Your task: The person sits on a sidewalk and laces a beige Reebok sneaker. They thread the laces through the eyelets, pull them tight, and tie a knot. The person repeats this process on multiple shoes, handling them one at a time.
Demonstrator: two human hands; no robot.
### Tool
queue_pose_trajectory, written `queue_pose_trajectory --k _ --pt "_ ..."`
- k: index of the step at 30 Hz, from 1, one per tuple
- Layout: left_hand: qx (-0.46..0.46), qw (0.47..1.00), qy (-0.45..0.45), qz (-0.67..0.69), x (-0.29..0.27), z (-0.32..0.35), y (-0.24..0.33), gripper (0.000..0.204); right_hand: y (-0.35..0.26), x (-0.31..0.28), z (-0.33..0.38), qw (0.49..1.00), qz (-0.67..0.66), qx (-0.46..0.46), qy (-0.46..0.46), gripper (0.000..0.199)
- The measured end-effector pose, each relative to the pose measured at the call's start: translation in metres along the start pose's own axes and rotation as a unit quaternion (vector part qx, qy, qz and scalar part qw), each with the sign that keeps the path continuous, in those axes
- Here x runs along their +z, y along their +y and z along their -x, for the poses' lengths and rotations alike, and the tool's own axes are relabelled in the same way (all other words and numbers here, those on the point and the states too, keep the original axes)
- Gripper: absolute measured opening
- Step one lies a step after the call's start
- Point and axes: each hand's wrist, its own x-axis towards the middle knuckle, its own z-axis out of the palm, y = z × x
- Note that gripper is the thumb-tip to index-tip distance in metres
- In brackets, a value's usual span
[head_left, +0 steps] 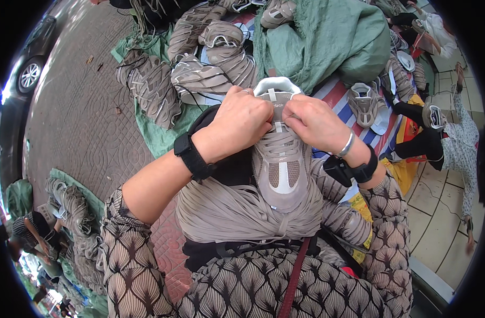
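A grey-beige sneaker (281, 159) with a pale toe stripe lies on my lap, toe toward me. Grey laces (280, 144) cross its front below the tongue. Closed at the left side of its upper lacing is my left hand (241, 121). On the opposite side my right hand (314, 121) pinches by the tongue's edge, knuckles facing inward. Both hands grip the shoe there; whether a lace end is between the fingers is hidden. Under the sneaker a thick bundle of loose grey laces (226, 209) spreads across my lap.
More sneakers (213, 79) are heaped ahead, left of a green woven sack (327, 42). A single sneaker (363, 103) stands on a striped sheet (340, 98) to the right. People work at both sides. A car (28, 79) is parked at far left.
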Motion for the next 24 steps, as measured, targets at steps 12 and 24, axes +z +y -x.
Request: queue_pose_trajectory --k 12,24 --pt "0.110 0.989 0.033 -0.094 -0.023 0.006 0.016 0.018 -0.001 0.004 0.030 0.954 -0.040 0.015 0.297 0.021" --pt "-0.252 0.916 0.066 -0.306 -0.071 0.161 -0.074 0.012 -0.008 0.057 0.092 0.898 -0.257 0.213 0.287 0.019"
